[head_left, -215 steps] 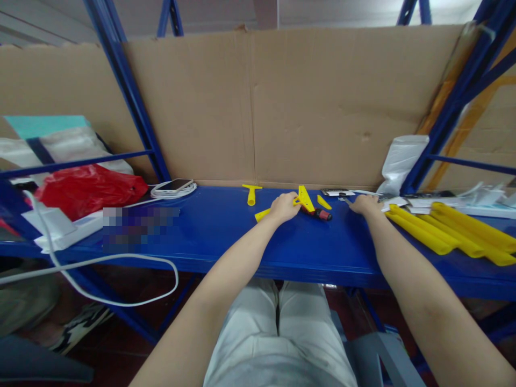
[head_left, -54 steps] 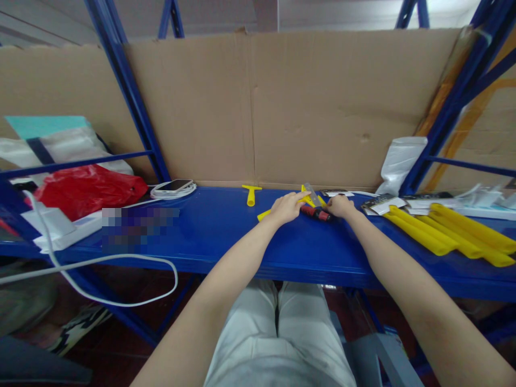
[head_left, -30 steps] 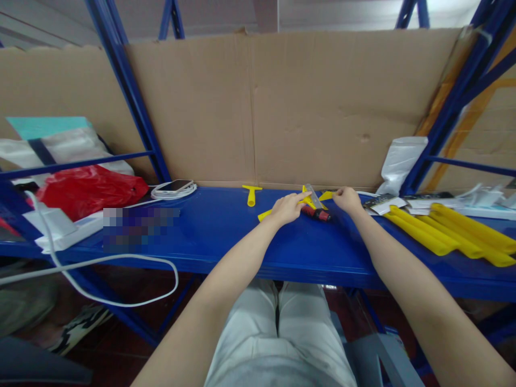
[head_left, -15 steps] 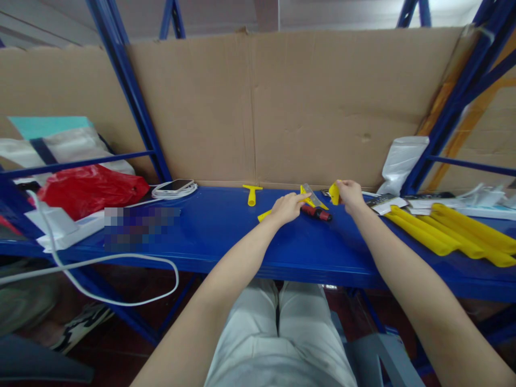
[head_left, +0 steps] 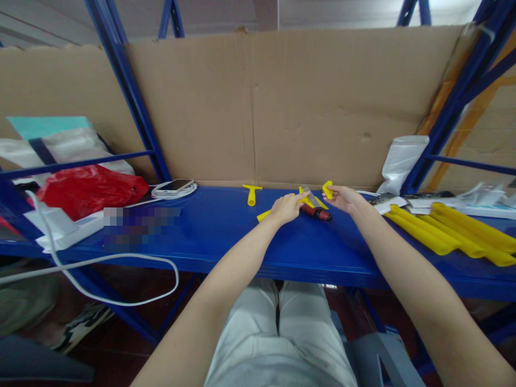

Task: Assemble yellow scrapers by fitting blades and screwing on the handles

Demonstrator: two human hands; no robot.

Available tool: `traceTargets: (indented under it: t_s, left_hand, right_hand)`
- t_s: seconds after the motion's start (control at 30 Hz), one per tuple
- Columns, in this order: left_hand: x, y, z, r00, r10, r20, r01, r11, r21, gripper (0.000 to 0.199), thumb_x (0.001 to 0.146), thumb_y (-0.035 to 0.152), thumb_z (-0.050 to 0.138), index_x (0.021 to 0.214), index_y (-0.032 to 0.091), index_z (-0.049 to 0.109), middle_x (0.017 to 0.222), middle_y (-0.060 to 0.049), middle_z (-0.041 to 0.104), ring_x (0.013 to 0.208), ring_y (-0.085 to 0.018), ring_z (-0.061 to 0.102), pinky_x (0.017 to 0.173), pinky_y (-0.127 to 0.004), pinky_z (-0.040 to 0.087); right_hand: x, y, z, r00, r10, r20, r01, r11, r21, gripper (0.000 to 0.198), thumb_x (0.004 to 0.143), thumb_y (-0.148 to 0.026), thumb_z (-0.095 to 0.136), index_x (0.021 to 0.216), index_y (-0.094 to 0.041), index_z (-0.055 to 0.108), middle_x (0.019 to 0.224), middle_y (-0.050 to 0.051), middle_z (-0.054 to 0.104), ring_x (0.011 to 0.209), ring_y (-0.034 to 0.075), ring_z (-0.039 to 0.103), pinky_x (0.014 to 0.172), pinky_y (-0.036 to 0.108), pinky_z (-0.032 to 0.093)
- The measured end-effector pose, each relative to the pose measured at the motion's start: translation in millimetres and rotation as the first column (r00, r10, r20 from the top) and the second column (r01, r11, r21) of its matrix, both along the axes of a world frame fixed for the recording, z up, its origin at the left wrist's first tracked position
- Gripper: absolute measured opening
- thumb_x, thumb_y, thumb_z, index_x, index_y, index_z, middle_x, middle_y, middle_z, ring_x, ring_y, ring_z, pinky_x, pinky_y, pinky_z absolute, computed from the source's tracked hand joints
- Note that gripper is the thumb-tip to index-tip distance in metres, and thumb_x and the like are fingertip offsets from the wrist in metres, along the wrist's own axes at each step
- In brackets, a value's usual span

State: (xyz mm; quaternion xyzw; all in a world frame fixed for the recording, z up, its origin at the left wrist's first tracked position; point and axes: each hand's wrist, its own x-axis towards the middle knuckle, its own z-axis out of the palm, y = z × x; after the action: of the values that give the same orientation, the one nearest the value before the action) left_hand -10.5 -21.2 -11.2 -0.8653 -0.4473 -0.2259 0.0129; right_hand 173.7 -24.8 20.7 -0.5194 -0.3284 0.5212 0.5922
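Observation:
My left hand (head_left: 287,208) is closed around the handle of a yellow scraper (head_left: 264,216), low over the blue shelf. Past my fingers shows the scraper's head, with a greyish see-through blade (head_left: 311,196). My right hand (head_left: 342,199) pinches a small yellow plastic piece (head_left: 327,189), just right of the scraper head and apart from it. A red and black tool (head_left: 320,213), perhaps a screwdriver, lies by my left fingertips, partly hidden by the scraper. Farther left stands a yellow T-shaped handle (head_left: 252,194), touched by neither hand.
Several yellow tube-like pieces (head_left: 451,231) lie at the right, near a white plastic bag (head_left: 401,164). At left are a phone (head_left: 177,185) on a coiled white cable, a power strip (head_left: 80,228) and a red bag (head_left: 94,185). Cardboard (head_left: 314,107) walls the back.
My right hand has moved slightly left and turned, bringing the small yellow piece nearer the scraper head. My left hand and the scraper have stayed nearly still.

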Motion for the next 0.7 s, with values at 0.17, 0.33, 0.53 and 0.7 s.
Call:
traceTargets:
  t_s: [0.17,0.33,0.53,0.7]
  left_hand:
    - [1,0,0.4,1.0,0.008,0.027,-0.007,1.0,-0.017,0.052,0.089,0.028,0.044,0.14,0.031,0.031,0.125,-0.005,0.058,0.115,-0.022,0.053,0.092,-0.033,0.042]
    - [3,-5,4.2,0.998,0.015,0.057,-0.012,0.998,-0.055,0.054,0.087,0.029,0.048,0.138,0.026,0.028,0.119,-0.008,0.062,0.111,-0.024,0.056,0.089,-0.035,0.044]
    - [4,-9,5.6,0.998,0.022,0.065,-0.018,0.997,-0.073,0.046,0.087,0.03,0.048,0.129,0.024,0.031,0.111,-0.008,0.065,0.107,-0.024,0.059,0.085,-0.034,0.046]
    - [5,-9,5.4,0.996,0.025,0.08,-0.02,0.997,-0.073,0.04,0.087,0.031,0.049,0.123,0.024,0.032,0.111,-0.008,0.065,0.108,-0.023,0.059,0.085,-0.033,0.046]
  right_hand:
    - [-5,-2,1,0.998,-0.032,0.045,0.03,0.998,0.049,0.015,0.082,-0.009,0.052,0.069,-0.016,0.057,0.066,0.0,0.06,0.062,0.009,0.055,0.058,0.021,0.046]
    - [-13,-4,-2,0.972,-0.073,0.225,0.043,0.99,0.136,0.015,0.071,-0.012,0.067,0.059,-0.015,0.057,0.067,0.001,0.063,0.059,0.008,0.052,0.053,0.019,0.041]
    - [-23,-1,-11,0.912,-0.057,0.406,-0.044,0.971,0.236,0.021,0.058,-0.025,0.077,0.051,-0.015,0.06,0.074,0.005,0.068,0.061,0.011,0.057,0.058,0.023,0.044]
    - [-23,3,-17,0.879,-0.065,0.473,-0.081,0.956,0.281,0.025,0.054,-0.034,0.077,0.053,-0.015,0.06,0.075,0.004,0.068,0.064,0.013,0.059,0.059,0.023,0.045]
